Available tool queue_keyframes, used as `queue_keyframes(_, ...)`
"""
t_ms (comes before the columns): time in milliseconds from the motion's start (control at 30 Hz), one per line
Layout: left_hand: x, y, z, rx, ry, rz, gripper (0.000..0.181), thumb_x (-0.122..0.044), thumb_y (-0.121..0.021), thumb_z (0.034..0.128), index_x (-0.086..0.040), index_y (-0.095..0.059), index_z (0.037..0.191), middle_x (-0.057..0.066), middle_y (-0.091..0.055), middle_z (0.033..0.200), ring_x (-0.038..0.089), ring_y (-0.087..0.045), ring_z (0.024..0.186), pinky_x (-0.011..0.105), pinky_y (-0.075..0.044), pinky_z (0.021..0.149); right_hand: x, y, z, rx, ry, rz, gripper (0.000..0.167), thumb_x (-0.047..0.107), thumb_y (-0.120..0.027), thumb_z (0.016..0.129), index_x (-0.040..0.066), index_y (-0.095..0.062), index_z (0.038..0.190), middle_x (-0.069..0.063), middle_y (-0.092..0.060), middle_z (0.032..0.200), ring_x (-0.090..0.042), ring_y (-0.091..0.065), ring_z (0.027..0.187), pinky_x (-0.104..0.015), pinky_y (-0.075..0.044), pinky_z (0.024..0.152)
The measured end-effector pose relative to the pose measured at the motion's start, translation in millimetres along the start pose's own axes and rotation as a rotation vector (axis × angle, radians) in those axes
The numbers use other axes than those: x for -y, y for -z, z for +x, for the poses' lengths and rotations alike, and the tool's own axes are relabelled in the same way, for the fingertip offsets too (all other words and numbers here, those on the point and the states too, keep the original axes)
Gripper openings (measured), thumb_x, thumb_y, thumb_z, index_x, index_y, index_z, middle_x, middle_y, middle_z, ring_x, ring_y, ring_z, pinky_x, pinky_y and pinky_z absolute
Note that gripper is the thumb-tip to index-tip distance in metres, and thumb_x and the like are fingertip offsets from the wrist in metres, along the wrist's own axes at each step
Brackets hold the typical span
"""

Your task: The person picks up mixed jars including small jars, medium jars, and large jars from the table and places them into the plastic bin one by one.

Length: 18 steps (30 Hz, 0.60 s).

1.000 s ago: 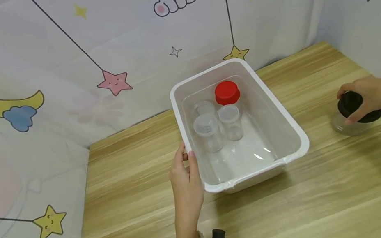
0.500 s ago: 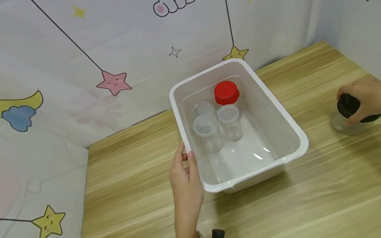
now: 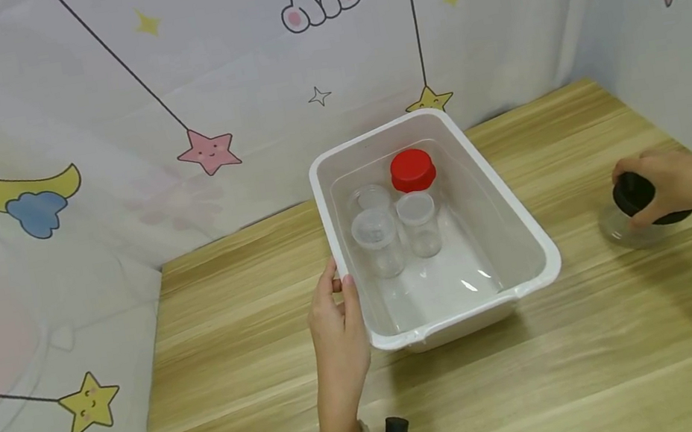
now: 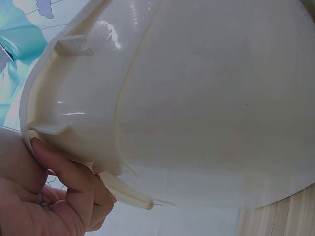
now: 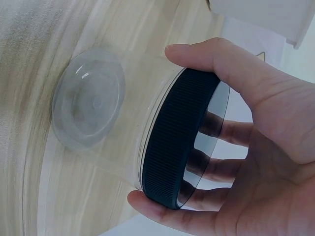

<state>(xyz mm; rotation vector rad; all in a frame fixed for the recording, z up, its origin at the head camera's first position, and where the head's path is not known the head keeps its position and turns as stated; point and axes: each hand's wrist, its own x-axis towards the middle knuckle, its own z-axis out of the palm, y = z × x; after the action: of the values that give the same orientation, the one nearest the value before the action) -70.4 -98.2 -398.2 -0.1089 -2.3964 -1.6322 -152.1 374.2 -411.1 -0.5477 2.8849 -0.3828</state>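
On the left side of a white plastic tub [image 3: 529, 236], my left hand [image 3: 338, 327] grips the rim, thumb above and fingers beneath. The left wrist view has the tub's outer wall [image 4: 206, 108] filling most of it, with the curled fingers [image 4: 74, 182] at the rim's underside. Off to the right, my right hand [image 3: 673, 179] holds a clear jar [image 5: 133, 113] from above by its ribbed black lid [image 5: 179, 137]. Thumb and fingers span the lid's edge. The jar's base appears to rest on the wooden table.
Inside the tub stand a jar with a red lid [image 3: 412, 170] and several clear jars, among them a front-left jar [image 3: 387, 258] and a right one [image 3: 422, 234]. A printed curtain [image 3: 255, 72] borders the wooden table [image 3: 236, 339] at the back and sides.
My right hand has shifted very slightly left and lower while on the black lid. The left hand, the tub and the jars inside stay where they were.
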Motion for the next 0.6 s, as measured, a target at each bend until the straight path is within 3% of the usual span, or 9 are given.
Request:
queue_keyframes(233, 0.3, 0.0, 0.6, 0.006, 0.001, -0.007, 0.047, -0.020, -0.044, 0.1084, 0.006, -0.040, 0.147, 0.017, -0.055, 0.107, 0.030, -0.072, 0.082, 0.031, -0.059, 0.064, 1, 2, 3.1, 0.016, 0.026, 0.021, 0.066, 0.017, -0.094, 0.066, -0.010, -0.056, 0.113, -0.016, -0.062, 0.101, -0.029, -0.060, 0.086, -0.038, -0.052, 0.066)
queue_keyframes(400, 1.0, 0.3, 0.3, 0.004, 0.000, -0.010, 0.047, -0.020, -0.044, 0.1084, 0.007, -0.040, 0.147, 0.018, -0.055, 0.107, 0.031, -0.072, 0.082, 0.032, -0.059, 0.065, 2, 7, 5.5, 0.033, 0.005, 0.020, 0.067, 0.017, -0.093, 0.067, -0.009, -0.054, 0.114, -0.013, -0.059, 0.097, -0.022, -0.057, 0.080, -0.033, -0.048, 0.060)
queue_keyframes(600, 1.3, 0.1, 0.3, 0.004, -0.002, -0.008, 0.047, -0.020, -0.044, 0.1084, 0.007, -0.040, 0.146, 0.018, -0.055, 0.106, 0.027, -0.072, 0.081, 0.032, -0.059, 0.065, 3, 16, 8.8, 0.040, -0.020, 0.011, 0.069, 0.019, -0.093, 0.068, -0.009, -0.051, 0.114, -0.015, -0.058, 0.097, -0.023, -0.056, 0.079, -0.033, -0.048, 0.059)
